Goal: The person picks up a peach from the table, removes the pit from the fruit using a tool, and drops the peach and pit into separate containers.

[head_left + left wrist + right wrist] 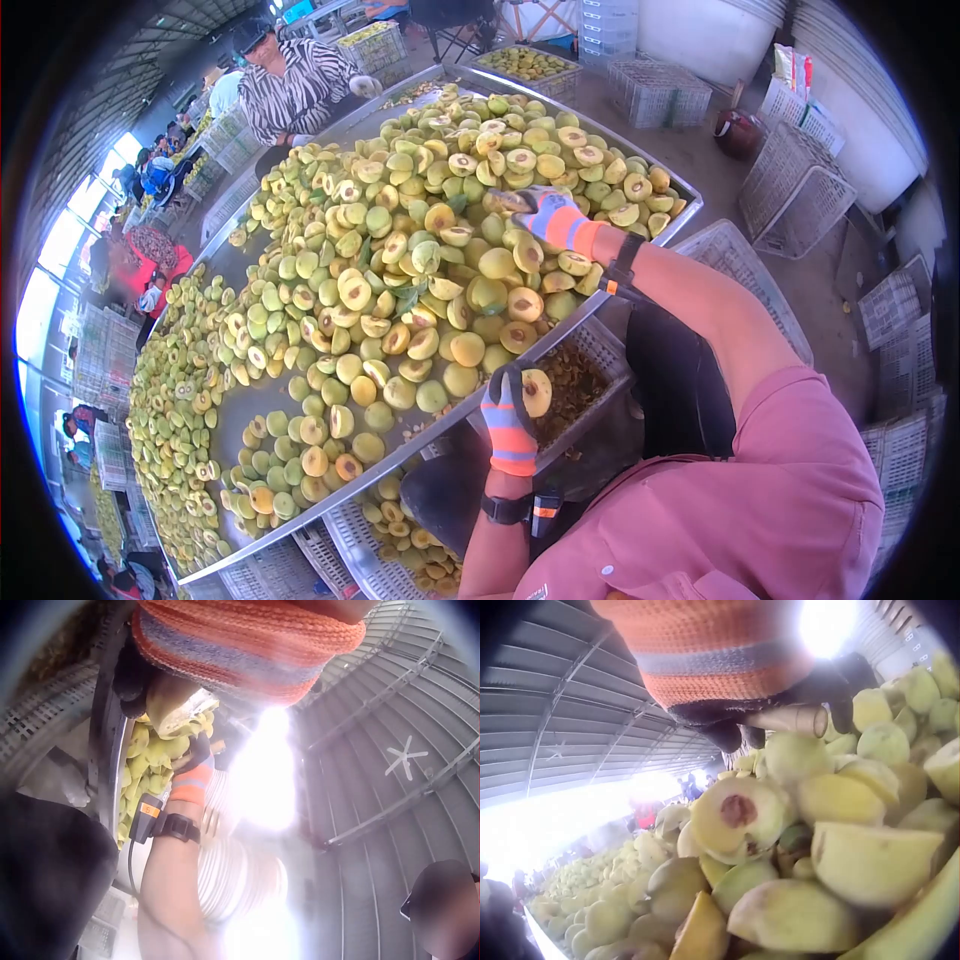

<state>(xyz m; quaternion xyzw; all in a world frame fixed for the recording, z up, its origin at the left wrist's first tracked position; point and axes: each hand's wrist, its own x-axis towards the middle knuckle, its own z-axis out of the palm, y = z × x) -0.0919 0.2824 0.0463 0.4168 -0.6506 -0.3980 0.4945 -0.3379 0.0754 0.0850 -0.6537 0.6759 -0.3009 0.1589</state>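
My left hand (510,420), in an orange and grey glove with dark fingers, holds a halved fruit (537,393) with its cut face up, over the near edge of the metal table (440,428). The fruit half (174,705) also shows between the fingers in the left wrist view. Farther forward, my gloved right hand (556,216) is over the fruit pile (400,260), its fingers curled round a light brown, wooden-looking rod (791,720). Green-yellow halves, some with brown hollows, lie just under that hand. The rod's far end cannot be made out.
Below the near edge stands a crate (607,352) with brown scraps, and a white crate (358,550) of fruit halves is lower left. A person in a striped top (295,90) is across the table. Empty crates (795,190) stand on the floor at right.
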